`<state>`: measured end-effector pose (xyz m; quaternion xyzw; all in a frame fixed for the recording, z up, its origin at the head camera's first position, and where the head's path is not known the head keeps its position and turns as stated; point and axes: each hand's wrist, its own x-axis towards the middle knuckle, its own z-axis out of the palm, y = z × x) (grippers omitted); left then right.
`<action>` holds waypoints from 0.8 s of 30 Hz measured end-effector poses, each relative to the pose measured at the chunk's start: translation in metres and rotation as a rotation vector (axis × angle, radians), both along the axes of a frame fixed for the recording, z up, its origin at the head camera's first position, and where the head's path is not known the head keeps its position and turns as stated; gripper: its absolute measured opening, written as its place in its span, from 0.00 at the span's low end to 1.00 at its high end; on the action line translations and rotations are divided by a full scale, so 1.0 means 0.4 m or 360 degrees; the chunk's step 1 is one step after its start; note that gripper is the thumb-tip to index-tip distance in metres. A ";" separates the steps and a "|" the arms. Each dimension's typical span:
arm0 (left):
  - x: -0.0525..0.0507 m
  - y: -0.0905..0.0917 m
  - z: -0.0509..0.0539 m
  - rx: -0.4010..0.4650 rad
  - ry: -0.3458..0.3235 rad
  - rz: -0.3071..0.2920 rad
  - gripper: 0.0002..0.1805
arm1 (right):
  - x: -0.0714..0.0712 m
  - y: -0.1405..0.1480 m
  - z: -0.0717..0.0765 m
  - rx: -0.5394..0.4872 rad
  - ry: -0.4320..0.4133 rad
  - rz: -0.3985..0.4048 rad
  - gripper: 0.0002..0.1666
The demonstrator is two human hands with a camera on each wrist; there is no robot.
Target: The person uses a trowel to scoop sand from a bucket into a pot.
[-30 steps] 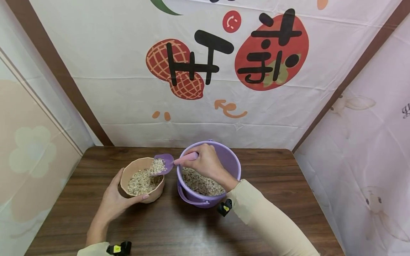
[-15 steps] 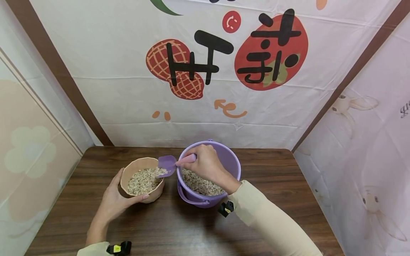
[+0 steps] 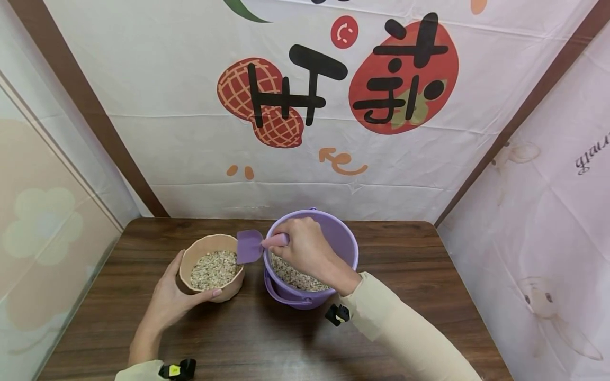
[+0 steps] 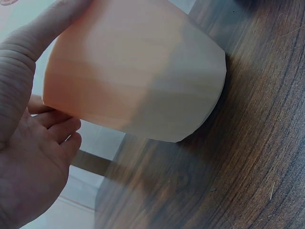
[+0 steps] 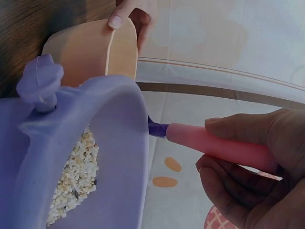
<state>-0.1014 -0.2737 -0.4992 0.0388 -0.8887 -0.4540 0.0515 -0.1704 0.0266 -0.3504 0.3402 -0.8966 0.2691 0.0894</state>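
Note:
My left hand (image 3: 168, 300) holds a peach faceted bowl (image 3: 232, 290) by its left side, thumb at the near rim and fingers round the far side. Flaky grain like rolled oats (image 3: 215, 270) lies in the bowl. By its pink handle (image 5: 214, 140), my right hand (image 3: 307, 246) grips a small scoop (image 3: 250, 246) with a purple blade. The blade hangs tilted between the bowl's right rim and the bucket, and no grain shows on it. Below the right hand stands a purple bucket (image 3: 344, 244) with more of the flakes (image 5: 78, 174), partly hidden by the hand.
Both containers stand on a dark wood-grain table (image 3: 395, 275). The bucket's handle (image 3: 290, 303) hangs down at its front. Behind the table rises a white printed cloth (image 3: 190, 159), with more cloth at both sides. A black device (image 3: 337, 314) is strapped at the right wrist.
The last flakes have slid off the scoop into the bowl as the blade tipped over. The scoop has shifted slightly right with the right hand. The left hand and bowl have stayed still.

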 end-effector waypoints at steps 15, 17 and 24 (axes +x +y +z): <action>-0.002 0.003 0.004 -0.0022 -0.0032 0.0016 0.75 | -0.001 0.050 -0.010 -0.0366 -0.0001 0.0027 0.10; -0.002 0.004 0.005 -0.0020 -0.0040 0.0018 0.75 | -0.001 0.060 -0.010 -0.0426 -0.0008 0.0026 0.10; -0.003 0.006 0.008 -0.0020 -0.0034 0.0017 0.75 | 0.006 0.103 -0.006 -0.0582 -0.0089 -0.0081 0.10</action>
